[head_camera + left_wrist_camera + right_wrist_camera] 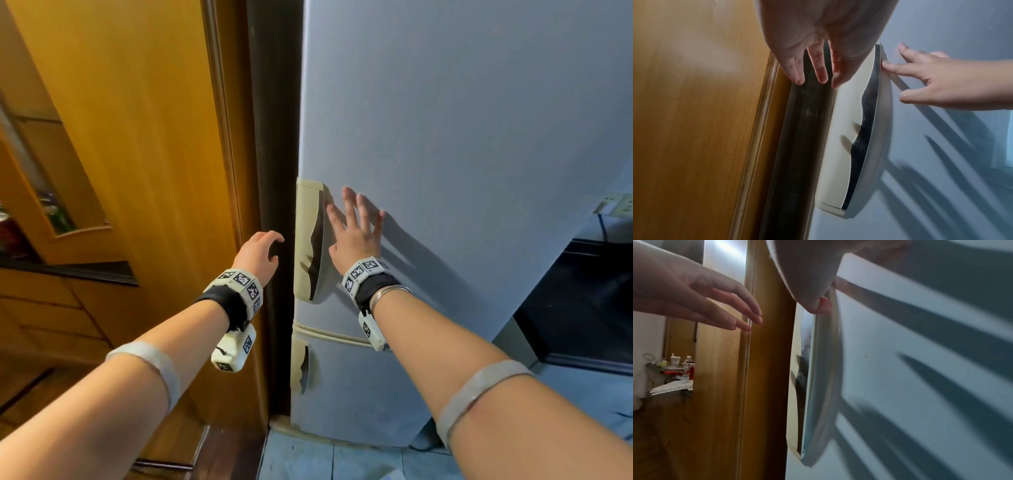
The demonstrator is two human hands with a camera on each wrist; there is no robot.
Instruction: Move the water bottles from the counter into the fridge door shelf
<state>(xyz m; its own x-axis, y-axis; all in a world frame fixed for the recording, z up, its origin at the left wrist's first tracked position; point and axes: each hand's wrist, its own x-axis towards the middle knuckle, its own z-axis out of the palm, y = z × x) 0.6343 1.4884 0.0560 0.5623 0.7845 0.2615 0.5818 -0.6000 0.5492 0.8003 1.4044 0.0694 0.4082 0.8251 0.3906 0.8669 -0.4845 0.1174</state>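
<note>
black wristbands (pixel 228 305) with white tag-marked cuffs (pixel 244 282)

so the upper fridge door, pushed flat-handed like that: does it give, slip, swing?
The upper fridge door looks like a rigid painted panel, so it probably won't flex under the right hand spread flat on it. The smooth finish may let a palm slide. It appears closed, so pushing likely only seats it; opening probably needs a pull at the cream handle, near the left hand.

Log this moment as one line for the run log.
fridge door: closed | right hand: flat on door | left hand: empty, beside handle
</note>
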